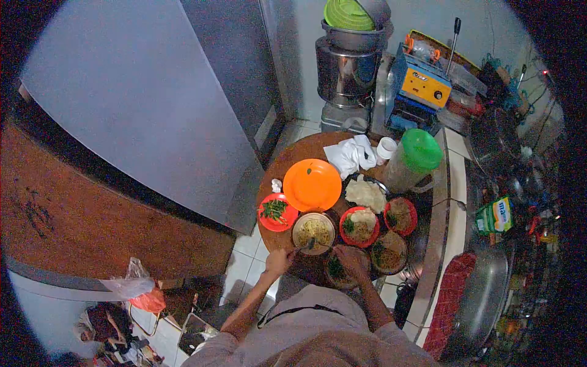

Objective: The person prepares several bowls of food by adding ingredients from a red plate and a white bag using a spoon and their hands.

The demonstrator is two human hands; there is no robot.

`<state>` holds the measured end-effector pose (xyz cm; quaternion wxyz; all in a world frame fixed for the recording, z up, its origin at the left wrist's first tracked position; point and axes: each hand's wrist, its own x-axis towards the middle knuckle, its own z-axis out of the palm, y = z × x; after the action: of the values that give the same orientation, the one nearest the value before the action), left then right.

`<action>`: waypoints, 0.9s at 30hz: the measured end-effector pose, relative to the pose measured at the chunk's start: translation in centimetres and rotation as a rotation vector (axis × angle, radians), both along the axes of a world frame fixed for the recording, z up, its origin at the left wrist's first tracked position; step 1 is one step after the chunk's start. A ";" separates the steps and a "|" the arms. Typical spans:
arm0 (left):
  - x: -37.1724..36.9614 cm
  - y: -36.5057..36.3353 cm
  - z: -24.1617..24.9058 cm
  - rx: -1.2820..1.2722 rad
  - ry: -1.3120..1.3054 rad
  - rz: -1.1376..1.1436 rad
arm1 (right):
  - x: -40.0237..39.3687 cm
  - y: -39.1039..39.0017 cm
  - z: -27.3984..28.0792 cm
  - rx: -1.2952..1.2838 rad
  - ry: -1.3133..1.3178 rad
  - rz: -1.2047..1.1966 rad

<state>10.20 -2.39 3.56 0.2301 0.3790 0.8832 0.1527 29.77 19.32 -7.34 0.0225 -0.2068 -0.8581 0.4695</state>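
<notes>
A pale bowl [296, 226] of noodle-like food stands at the near side of the round table. My left hand [279, 260] is closed around the handle of a spoon [310, 243], whose dark head rests in that food. My right hand [351, 259] is over a bowl of noodles and greens [338, 269], fingertips close to the pale bowl's right side. Its fingers look pinched together; what they hold, if anything, is too small to make out. Left of the pale bowl lies a red plate [267, 224] with chopped greens [274, 210].
An orange plate [312, 180] sits behind the pale bowl. To the right are several filled bowls, including a red-rimmed one [359, 227], and pale crackers [365, 194]. A green-lidded pitcher [422, 150] and white cloth [351, 155] stand farther back. A tiled counter edge [449, 202] borders the right.
</notes>
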 end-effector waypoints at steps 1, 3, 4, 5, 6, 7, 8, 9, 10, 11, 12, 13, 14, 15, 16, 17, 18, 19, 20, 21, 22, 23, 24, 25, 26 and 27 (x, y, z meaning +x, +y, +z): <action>-0.1 0.0 0.0 0.000 0.002 -0.001 | 0.1 -0.4 1.4 0.068 -0.098 -0.055; -0.4 -0.1 -0.2 0.040 -0.012 -0.016 | 0.1 -0.4 3.9 0.136 -0.196 -0.110; -0.6 -0.2 -0.7 0.042 -0.011 -0.016 | 0.1 0.0 4.7 0.075 -0.192 -0.090; -0.9 -0.3 -1.2 0.011 -0.008 -0.036 | -0.1 0.3 5.4 0.015 -0.189 -0.070; -0.9 -0.3 -1.0 -0.019 -0.005 -0.055 | 0.1 0.3 5.2 0.017 -0.189 -0.069; -1.0 -0.2 -0.7 -0.016 -0.004 -0.054 | 0.1 0.3 5.1 -0.080 -0.215 -0.106; -0.8 -0.3 -0.5 -0.010 -0.010 -0.031 | 0.2 0.3 4.9 -0.177 -0.242 -0.142; -0.8 -0.3 -0.2 -0.004 -0.015 -0.007 | 0.3 0.3 4.6 -0.176 -0.241 -0.142; -0.9 -0.3 -0.5 -0.002 -0.013 -0.007 | 0.2 0.4 4.2 -0.090 -0.181 -0.107; -0.9 -0.3 -0.7 0.039 0.009 -0.001 | 0.2 0.4 3.9 -0.004 -0.122 -0.071; -0.9 -0.4 -0.9 0.078 0.030 0.006 | 0.5 -0.3 4.6 -0.004 -0.121 -0.070; -0.8 -0.3 -0.3 0.078 0.030 0.008 | 0.9 -1.5 5.8 0.158 0.003 -0.089; -0.6 -0.2 0.3 0.105 0.045 0.057 | 0.9 -2.1 7.0 0.320 0.130 -0.107; -0.6 -0.1 0.8 0.132 0.060 0.107 | 0.3 -1.7 7.7 0.322 0.132 -0.104; -0.7 -0.4 -0.2 0.131 0.060 0.110 | -0.8 -0.8 8.5 0.169 -0.047 -0.120; -1.0 -0.7 -1.3 0.107 0.122 0.101 | -1.5 -0.2 9.2 0.014 -0.227 -0.135; -1.2 -0.7 -1.0 0.084 0.187 0.090 | -2.0 0.0 9.7 0.015 -0.226 -0.134; -1.2 -0.8 -0.8 0.084 0.187 0.090 | -2.3 -0.1 10.2 0.028 -0.233 -0.152; -1.2 -0.9 -0.6 0.170 0.172 0.094 | -2.6 -0.3 10.6 0.041 -0.242 -0.170; -1.2 -0.9 -0.3 0.257 0.156 0.098 | -2.8 -0.3 10.4 0.040 -0.243 -0.169; -1.3 -0.9 -0.6 0.256 0.155 0.098 | -3.0 -0.3 10.2 0.261 -0.186 -0.140; -1.3 -0.9 -0.8 0.244 0.162 0.095 | -3.2 -0.4 9.9 0.479 -0.127 -0.108; -1.3 -1.0 -1.1 0.231 0.169 0.092 | -3.6 -0.3 9.5 0.476 -0.130 -0.107; -1.0 -0.8 -0.2 0.228 0.166 0.092 | -4.1 -0.1 8.9 0.482 -0.124 -0.064; -0.8 -0.4 0.7 0.205 0.141 0.106 | -4.7 0.2 8.5 0.491 -0.116 -0.021; -0.6 -0.3 1.3 0.180 0.114 0.119 | -5.0 0.0 7.9 0.490 -0.118 -0.021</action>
<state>9.63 -2.66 4.87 0.1350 0.3530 0.8985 0.2231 24.73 19.32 0.59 0.0266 -0.2311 -0.9439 0.2344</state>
